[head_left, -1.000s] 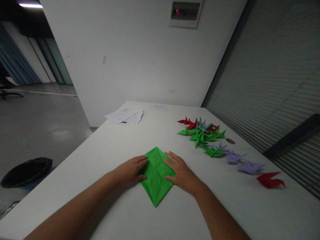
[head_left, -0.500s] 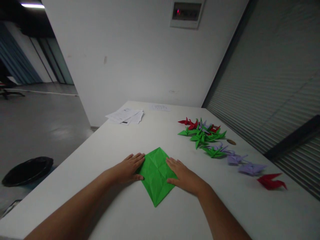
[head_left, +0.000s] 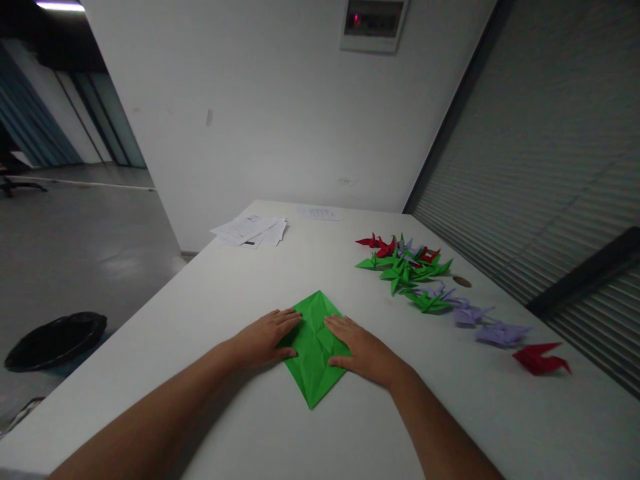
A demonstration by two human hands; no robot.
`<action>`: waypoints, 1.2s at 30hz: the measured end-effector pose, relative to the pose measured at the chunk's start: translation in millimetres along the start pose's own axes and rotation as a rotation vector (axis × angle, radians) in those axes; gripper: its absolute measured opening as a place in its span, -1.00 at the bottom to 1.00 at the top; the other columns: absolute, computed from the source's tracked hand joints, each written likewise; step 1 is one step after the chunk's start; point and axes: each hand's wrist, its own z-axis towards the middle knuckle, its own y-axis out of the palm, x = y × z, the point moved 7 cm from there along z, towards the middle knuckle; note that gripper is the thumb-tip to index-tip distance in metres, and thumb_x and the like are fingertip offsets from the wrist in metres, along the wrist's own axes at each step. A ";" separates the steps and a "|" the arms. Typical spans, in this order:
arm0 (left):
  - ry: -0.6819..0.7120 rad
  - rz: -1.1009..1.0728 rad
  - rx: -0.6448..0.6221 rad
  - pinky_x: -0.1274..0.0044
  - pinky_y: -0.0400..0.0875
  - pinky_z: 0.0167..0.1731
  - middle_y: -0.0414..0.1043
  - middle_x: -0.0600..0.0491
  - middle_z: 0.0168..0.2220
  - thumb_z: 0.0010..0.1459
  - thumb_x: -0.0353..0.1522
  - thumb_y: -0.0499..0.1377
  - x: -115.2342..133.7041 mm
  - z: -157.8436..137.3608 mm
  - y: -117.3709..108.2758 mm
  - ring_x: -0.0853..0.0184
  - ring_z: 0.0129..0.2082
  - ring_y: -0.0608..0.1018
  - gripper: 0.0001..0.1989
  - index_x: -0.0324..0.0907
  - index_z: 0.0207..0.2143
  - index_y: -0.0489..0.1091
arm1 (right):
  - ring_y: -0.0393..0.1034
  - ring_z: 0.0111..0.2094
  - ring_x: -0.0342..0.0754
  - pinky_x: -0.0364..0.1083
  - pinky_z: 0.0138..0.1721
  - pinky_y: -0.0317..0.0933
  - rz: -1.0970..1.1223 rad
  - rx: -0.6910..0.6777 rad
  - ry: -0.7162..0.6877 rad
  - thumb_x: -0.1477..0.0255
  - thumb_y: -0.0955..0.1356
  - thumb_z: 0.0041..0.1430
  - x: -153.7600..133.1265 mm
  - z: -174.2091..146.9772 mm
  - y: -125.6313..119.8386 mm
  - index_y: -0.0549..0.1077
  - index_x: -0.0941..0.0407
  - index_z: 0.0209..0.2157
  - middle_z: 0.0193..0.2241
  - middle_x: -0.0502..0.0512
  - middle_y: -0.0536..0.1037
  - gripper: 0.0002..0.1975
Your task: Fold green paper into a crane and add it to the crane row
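Note:
A creased green sheet of origami paper [head_left: 314, 373] lies on the white table with one corner pointing toward me. My left hand [head_left: 270, 339] rests flat on its left side, fingers stretched out and thumb apart. On the right side of the sheet, my right hand [head_left: 363, 350] lies the same way, its fingers extended over the paper. Both palms cover the side corners of the sheet. Crossing fold lines show between the hands.
Folded green paper cranes [head_left: 400, 273], with red and purple ones among them, trail along the right of the table [head_left: 240, 427] to a red crane [head_left: 543, 360]. Printed sheets [head_left: 247, 230] lie at the back left. A black-lined bin [head_left: 55, 343] stands on the floor.
Both hands have slid slightly inward over the green paper, the left one to the right and the right one a little to the left. The paper stays flat.

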 end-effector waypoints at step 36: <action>-0.202 -0.080 0.127 0.31 0.44 0.05 0.60 -0.07 -0.04 0.08 -0.23 0.40 -16.8 -0.5 -16.7 0.06 0.00 0.55 -0.57 -0.09 0.02 0.55 | 0.42 0.21 0.21 0.17 0.29 0.22 0.026 0.165 0.103 0.37 0.56 0.07 5.2 -0.2 -9.1 0.51 0.11 0.18 0.18 0.27 0.52 -0.38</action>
